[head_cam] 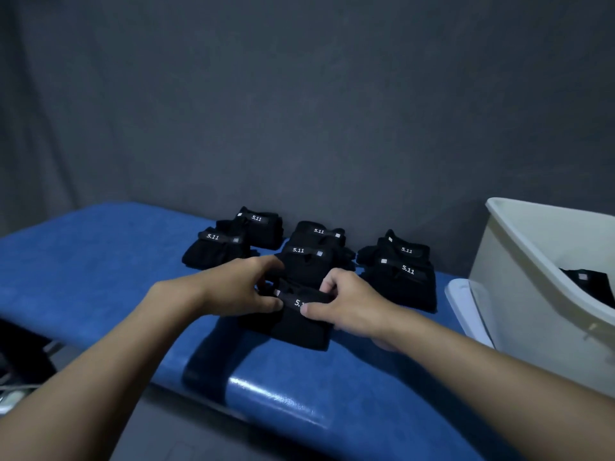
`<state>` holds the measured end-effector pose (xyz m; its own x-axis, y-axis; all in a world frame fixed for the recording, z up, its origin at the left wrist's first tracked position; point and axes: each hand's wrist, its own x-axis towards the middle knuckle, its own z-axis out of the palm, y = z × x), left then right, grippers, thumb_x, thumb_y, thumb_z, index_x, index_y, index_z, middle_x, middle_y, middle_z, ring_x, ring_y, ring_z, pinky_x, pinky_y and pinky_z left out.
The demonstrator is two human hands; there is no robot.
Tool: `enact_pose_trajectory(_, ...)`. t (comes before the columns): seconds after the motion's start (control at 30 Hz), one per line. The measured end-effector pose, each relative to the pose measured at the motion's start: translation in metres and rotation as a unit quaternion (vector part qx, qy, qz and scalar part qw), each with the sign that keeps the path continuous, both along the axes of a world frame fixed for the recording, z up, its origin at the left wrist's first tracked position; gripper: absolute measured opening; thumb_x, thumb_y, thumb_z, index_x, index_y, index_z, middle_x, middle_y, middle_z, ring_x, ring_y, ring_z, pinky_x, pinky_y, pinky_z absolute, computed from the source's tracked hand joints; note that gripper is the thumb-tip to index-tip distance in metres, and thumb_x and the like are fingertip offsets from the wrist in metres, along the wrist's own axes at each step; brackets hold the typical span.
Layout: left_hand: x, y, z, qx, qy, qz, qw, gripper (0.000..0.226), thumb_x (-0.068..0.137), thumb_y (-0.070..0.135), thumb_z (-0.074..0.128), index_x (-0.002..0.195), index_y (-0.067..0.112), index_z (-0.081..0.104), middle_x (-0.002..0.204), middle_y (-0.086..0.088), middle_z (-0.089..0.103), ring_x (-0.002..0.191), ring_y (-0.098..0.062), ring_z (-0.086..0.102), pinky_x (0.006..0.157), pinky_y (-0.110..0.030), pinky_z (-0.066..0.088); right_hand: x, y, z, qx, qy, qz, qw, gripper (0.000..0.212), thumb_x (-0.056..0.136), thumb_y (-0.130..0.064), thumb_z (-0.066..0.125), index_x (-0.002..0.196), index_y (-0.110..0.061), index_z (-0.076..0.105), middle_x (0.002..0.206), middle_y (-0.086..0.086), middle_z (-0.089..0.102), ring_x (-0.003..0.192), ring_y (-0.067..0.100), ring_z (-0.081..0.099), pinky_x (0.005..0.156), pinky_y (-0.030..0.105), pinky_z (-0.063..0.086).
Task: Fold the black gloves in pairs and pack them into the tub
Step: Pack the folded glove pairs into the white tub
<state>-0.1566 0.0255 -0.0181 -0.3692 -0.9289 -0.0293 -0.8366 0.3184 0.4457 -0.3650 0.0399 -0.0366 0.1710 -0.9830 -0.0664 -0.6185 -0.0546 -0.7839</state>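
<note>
A folded pair of black gloves with a white "5.11" strap lies on the blue padded bench, nearest to me. My left hand pinches the strap's left end. My right hand pinches its right end, thumb over the print. Behind stand three stacks of folded black pairs: a left stack, a middle stack and a right stack. The white tub stands at the right with one black pair inside.
A white lid lies flat under or beside the tub on the bench. A grey cloth backdrop hangs directly behind the stacks. The bench's front edge runs diagonally below my forearms, with dark floor beyond it at the left.
</note>
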Motion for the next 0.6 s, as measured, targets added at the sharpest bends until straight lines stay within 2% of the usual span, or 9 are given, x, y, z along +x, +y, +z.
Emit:
enact_pose_trajectory(0.1,0.002,-0.001,-0.001,0.041,-0.015,0.015,0.999,0.056,0.085,0.042,0.073,0.134,0.027,0.051,0.111,0.010,0.062,0.096,-0.005,0.062,0.084,-0.020,0.049,-0.001,0.002,0.000,0.013,-0.011,0.006,1.000,0.041,0.070,-0.027,0.084,0.087,-0.021,0.047,0.085,-0.004,0.054,0.072,0.012,0.050,0.065,0.027,0.044)
enact_pose_trajectory(0.17,0.001,-0.001,0.000,0.052,-0.003,0.015,0.999,0.053,0.084,0.042,0.074,0.131,0.026,0.054,0.101,0.015,0.063,0.092,-0.002,0.063,0.078,-0.017,0.048,-0.001,0.003,0.001,0.024,-0.015,0.011,1.000,0.041,0.072,-0.024,0.083,0.093,-0.021,0.047,0.085,-0.004,0.054,0.073,0.011,0.051,0.064,0.025,0.044)
enact_pose_trajectory(0.27,0.001,0.000,-0.001,0.074,0.036,0.020,0.996,0.052,0.082,0.042,0.077,0.127,0.024,0.057,0.095,0.012,0.066,0.084,-0.002,0.066,0.072,-0.017,0.050,-0.001,0.003,-0.001,0.035,-0.016,0.021,0.999,0.044,0.071,-0.023,0.082,0.099,-0.025,0.048,0.099,0.004,0.062,0.087,0.021,0.063,0.078,0.036,0.054)
enact_pose_trajectory(0.33,0.001,0.002,-0.002,0.083,0.071,0.032,0.994,0.052,0.081,0.044,0.078,0.124,0.025,0.058,0.096,0.007,0.065,0.081,-0.004,0.065,0.068,-0.016,0.048,-0.002,0.005,-0.001,0.045,-0.018,0.020,0.999,0.049,0.072,-0.022,0.082,0.108,-0.025,0.049,0.106,0.007,0.062,0.090,0.021,0.062,0.083,0.038,0.054)
enact_pose_trajectory(0.4,0.004,0.004,-0.002,0.080,0.112,0.035,0.990,0.045,0.080,0.041,0.080,0.119,0.027,0.061,0.098,0.003,0.063,0.079,-0.006,0.063,0.068,-0.016,0.047,-0.003,0.007,-0.001,0.063,-0.027,0.020,0.997,0.058,0.072,-0.021,0.082,0.119,-0.025,0.048,0.111,0.006,0.059,0.091,0.018,0.061,0.077,0.033,0.053)
enact_pose_trajectory(0.5,0.005,0.009,-0.003,0.086,0.180,0.015,0.980,0.036,0.080,0.030,0.082,0.110,0.029,0.062,0.098,-0.001,0.062,0.073,-0.009,0.061,0.069,-0.022,0.052,-0.004,0.011,0.002,0.077,-0.032,0.028,0.996,0.068,0.070,-0.022,0.081,0.128,-0.028,0.046,0.122,0.006,0.058,0.094,0.018,0.059,0.065,0.024,0.043)
enact_pose_trajectory(0.57,0.003,0.011,-0.001,0.087,0.216,-0.004,0.973,0.032,0.080,0.020,0.083,0.106,0.025,0.064,0.091,0.001,0.061,0.075,-0.012,0.059,0.071,-0.028,0.052,-0.005,0.014,0.006,0.075,-0.028,0.031,0.996,0.067,0.074,-0.018,0.080,0.130,-0.026,0.045,0.118,0.005,0.059,0.090,0.015,0.059,0.059,0.020,0.040)
enact_pose_trajectory(0.6,0.003,0.013,0.000,0.086,0.233,-0.016,0.969,0.030,0.080,0.015,0.082,0.103,0.023,0.065,0.087,0.001,0.062,0.075,-0.014,0.059,0.071,-0.031,0.052,-0.006,0.017,0.009,0.078,-0.033,0.034,0.996,0.064,0.076,-0.015,0.078,0.130,-0.024,0.045,0.113,0.004,0.061,0.087,0.014,0.060,0.060,0.020,0.044)
